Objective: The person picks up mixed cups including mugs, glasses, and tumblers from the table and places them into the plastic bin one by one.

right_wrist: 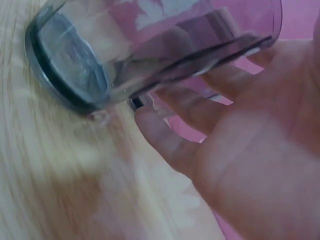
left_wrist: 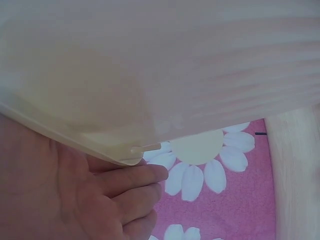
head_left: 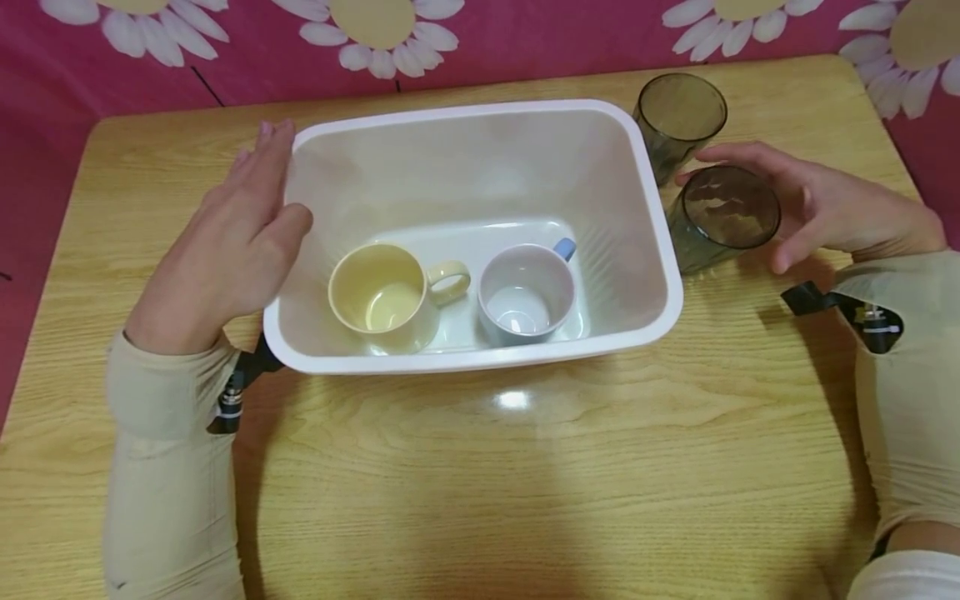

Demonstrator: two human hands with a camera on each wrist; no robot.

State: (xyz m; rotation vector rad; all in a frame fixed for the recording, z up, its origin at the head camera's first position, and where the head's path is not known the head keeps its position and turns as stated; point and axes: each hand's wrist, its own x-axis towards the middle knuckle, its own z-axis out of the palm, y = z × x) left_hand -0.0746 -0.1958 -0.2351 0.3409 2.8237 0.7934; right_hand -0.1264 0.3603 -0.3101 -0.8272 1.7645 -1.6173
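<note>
The fingers of the right hand [head_left: 832,200] are spread in a wide, loose curve about the near glass [head_left: 693,239], the thumb on the near side and apart from it, the other fingers reaching behind; whether any of them touches the wall, I cannot tell. The left hand [head_left: 225,229] has its fingers nearly straight and close together along the outside of the basin [head_left: 480,361], touching under its left rim, with the thumb lying over the edge.

The near glass stands upright on the bench [head_left: 525,492], just right of the basin, mouth up and long axis vertical. The far glass [head_left: 675,125] is behind it. The basin opens upward, its long axis running left to right; inside, the yellow mug [head_left: 416,321] points its handle right.
</note>
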